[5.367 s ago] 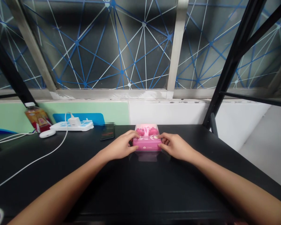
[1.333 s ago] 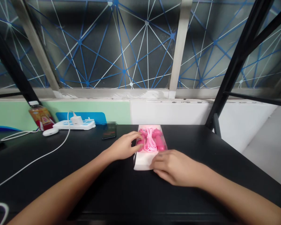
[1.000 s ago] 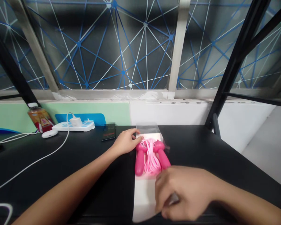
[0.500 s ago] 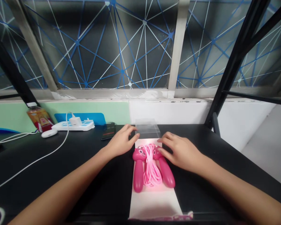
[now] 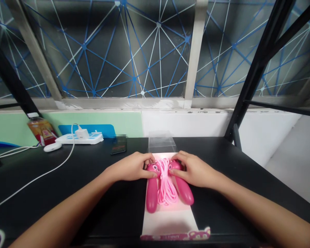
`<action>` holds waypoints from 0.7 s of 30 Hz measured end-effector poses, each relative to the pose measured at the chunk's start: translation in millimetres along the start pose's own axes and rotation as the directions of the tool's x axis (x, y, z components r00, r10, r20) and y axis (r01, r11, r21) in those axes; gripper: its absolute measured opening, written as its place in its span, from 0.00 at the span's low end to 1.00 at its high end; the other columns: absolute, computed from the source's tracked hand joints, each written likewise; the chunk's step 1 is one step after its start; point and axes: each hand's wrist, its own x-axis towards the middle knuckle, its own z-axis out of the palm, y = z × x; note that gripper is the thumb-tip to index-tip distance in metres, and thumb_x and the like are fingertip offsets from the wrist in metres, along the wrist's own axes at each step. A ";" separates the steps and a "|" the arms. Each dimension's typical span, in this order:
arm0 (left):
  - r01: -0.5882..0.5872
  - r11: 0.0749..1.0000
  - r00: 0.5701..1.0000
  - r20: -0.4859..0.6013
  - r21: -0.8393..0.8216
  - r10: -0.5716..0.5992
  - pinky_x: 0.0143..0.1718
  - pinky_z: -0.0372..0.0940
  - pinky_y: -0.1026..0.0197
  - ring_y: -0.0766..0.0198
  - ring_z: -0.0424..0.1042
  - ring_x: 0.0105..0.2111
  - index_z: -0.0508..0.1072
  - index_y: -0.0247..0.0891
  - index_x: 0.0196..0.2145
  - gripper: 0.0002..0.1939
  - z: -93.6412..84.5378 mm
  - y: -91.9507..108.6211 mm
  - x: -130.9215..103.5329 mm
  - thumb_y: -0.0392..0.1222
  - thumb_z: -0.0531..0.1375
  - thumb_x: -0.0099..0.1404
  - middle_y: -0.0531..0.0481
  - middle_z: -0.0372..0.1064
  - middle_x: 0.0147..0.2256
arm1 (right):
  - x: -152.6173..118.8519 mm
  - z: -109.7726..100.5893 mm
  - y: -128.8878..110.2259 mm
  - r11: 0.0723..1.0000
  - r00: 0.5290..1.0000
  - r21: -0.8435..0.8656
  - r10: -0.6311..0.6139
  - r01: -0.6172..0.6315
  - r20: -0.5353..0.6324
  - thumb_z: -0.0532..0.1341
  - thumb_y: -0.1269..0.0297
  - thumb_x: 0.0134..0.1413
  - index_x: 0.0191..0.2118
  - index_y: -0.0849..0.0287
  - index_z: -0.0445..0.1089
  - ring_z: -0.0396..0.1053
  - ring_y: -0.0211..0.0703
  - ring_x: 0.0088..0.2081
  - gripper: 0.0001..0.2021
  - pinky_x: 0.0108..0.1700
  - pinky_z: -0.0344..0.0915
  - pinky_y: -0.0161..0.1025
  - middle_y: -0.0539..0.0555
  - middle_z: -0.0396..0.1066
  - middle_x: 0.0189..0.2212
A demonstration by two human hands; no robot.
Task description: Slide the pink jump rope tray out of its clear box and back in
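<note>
A pink jump rope [image 5: 167, 193] lies bundled between its two dark pink handles on a pale card [image 5: 170, 222] with a printed pink front edge. My left hand [image 5: 135, 167] grips the head of the left handle [image 5: 152, 194], thumb on the near side and fingers behind. On the other side, my right hand [image 5: 193, 168] is closed around the head of the right handle [image 5: 185, 191]. Both handle heads have cartoon eyes and are partly covered by my fingers. Behind the card sits a clear plastic box [image 5: 162, 144].
The black desk [image 5: 113, 210] meets a wall under a window. At the back left are a phone [image 5: 119, 145], a power strip [image 5: 93, 139] with a white plug and cable, a white oval case [image 5: 52, 147] and a drink bottle [image 5: 42, 130]. Black metal posts rise on both sides.
My left hand has come down from beside the clear box onto the left handle's head. The right hand has closed on the right handle's head. The card's printed edge now shows more.
</note>
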 end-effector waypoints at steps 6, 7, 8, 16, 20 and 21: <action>0.067 0.993 0.997 0.042 -0.098 -0.063 0.24 0.58 0.65 0.65 0.70 0.21 0.72 0.39 0.41 0.21 1.2 -2.2 -1.5 0.59 0.59 0.63 0.53 0.73 0.25 | 1.2 -2.0 3.5 0.992 0.999 0.123 0.032 -0.031 -0.009 0.64 0.54 0.56 0.42 0.57 0.72 0.68 0.39 0.30 0.14 0.34 0.64 0.38 0.51 0.70 0.32; 0.087 0.990 0.995 0.059 -0.111 -0.081 0.23 0.58 0.65 0.65 0.71 0.21 0.72 0.39 0.42 0.22 0.8 -2.8 -1.7 0.60 0.59 0.63 0.53 0.74 0.26 | 1.6 -2.0 4.7 0.987 0.998 0.151 0.057 -0.058 0.008 0.63 0.53 0.57 0.42 0.57 0.72 0.68 0.39 0.29 0.14 0.33 0.64 0.38 0.51 0.71 0.32; 0.102 0.988 0.993 0.069 -0.114 -0.095 0.23 0.58 0.65 0.65 0.71 0.21 0.71 0.39 0.43 0.22 0.0 -3.4 -1.8 0.60 0.59 0.62 0.52 0.74 0.27 | 2.2 -2.2 5.4 0.982 0.997 0.170 0.077 -0.080 0.026 0.62 0.53 0.58 0.42 0.58 0.71 0.68 0.39 0.29 0.14 0.32 0.65 0.37 0.51 0.71 0.32; 0.020 0.983 0.996 -0.091 0.184 -0.003 0.28 0.58 0.62 0.60 0.72 0.29 0.74 0.42 0.40 0.18 -3.2 -6.7 0.6 0.58 0.61 0.61 0.50 0.74 0.32 | 1.9 -2.9 -38.4 0.873 0.994 -0.485 -0.091 0.050 -0.061 0.55 0.58 0.63 0.48 0.62 0.69 0.68 0.58 0.45 0.15 0.41 0.69 0.51 0.66 0.70 0.46; -0.019 0.957 0.988 -0.139 0.289 0.062 0.31 0.60 0.61 0.59 0.71 0.31 0.73 0.43 0.42 0.18 -2.2 -6.3 2.8 0.58 0.60 0.63 0.51 0.72 0.32 | -12.4 9.4 -65.2 0.827 0.945 -0.458 -0.301 0.326 0.129 0.57 0.46 0.60 0.59 0.57 0.63 0.68 0.58 0.46 0.27 0.35 0.70 0.46 0.63 0.70 0.48; -0.021 0.954 0.983 -0.168 0.299 0.075 0.32 0.61 0.61 0.59 0.71 0.32 0.73 0.43 0.42 0.18 -2.6 -7.2 4.2 0.59 0.59 0.63 0.51 0.72 0.32 | -15.4 13.7 -66.6 0.813 0.932 -0.457 -0.326 0.361 0.156 0.57 0.45 0.59 0.59 0.55 0.63 0.68 0.59 0.46 0.27 0.33 0.70 0.45 0.62 0.70 0.48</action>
